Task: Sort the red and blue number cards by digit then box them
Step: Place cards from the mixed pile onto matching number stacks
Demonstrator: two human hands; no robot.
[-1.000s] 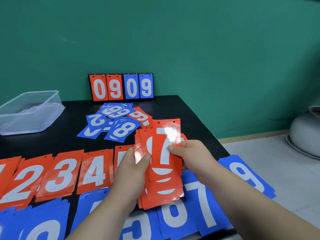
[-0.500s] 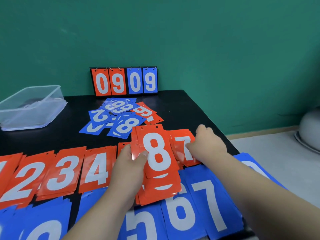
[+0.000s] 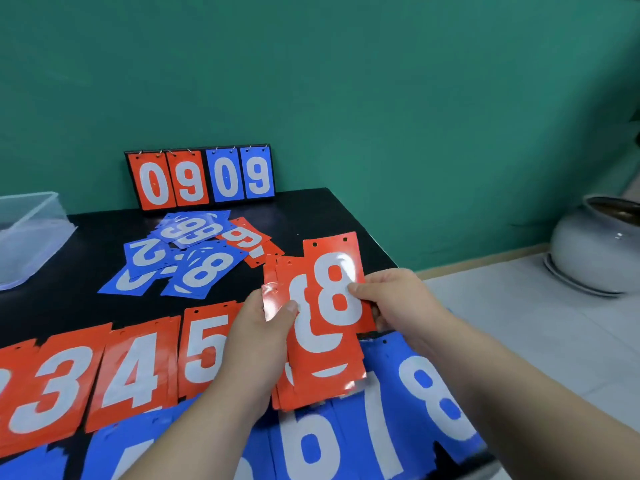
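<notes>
red 8 card is pinched by the right hand off the stack gripped by the left hand, right of the 5 pile, mid-sort; a free spot for eights is likely needed next.

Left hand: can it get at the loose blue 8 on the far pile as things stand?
Probably not yet. The left hand grips the red stack, so its grip is taken. The way itself looks free: the blue 8 lies atop the loose pile, bare table between.
</notes>
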